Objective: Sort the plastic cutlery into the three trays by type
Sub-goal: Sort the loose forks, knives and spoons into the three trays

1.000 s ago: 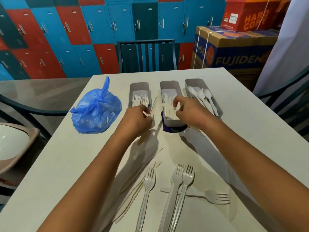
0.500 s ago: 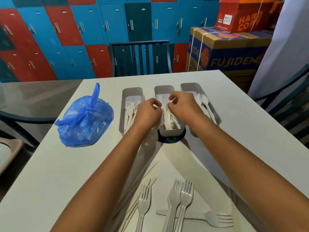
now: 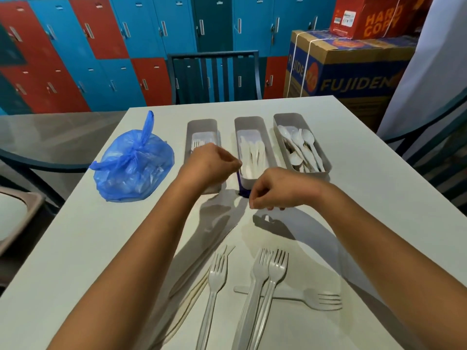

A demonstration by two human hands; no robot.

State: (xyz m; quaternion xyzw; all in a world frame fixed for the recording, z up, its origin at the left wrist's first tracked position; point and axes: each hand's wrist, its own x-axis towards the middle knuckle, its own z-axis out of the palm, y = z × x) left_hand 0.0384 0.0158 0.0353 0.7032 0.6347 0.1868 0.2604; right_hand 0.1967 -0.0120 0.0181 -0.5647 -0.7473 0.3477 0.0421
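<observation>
Lying loose nearest the person, short of both hands, are four white forks [image 3: 255, 289] and some knives [image 3: 194, 291] under the left forearm, all waiting to be sorted. One fork is lying crosswise beneath the paired ones, so lifting it could drag its neighbours; the knives are partly hidden by the arm and could be missed. Beyond these, the left hand [image 3: 211, 164] and right hand [image 3: 274, 189] are hanging apart over the table [image 3: 379, 198], fingers curled, apparently holding nothing. Just behind the left hand the fork tray [image 3: 202, 127] is sitting partly covered; between the hands the knife tray [image 3: 249, 125] is perching on a dark disc and could tip if knocked; past the right hand the spoon tray [image 3: 290, 120] is holding spoons. Left of the left hand a knotted blue bag [image 3: 134, 168] is resting. Farther off are a chair, cartons and lockers.
</observation>
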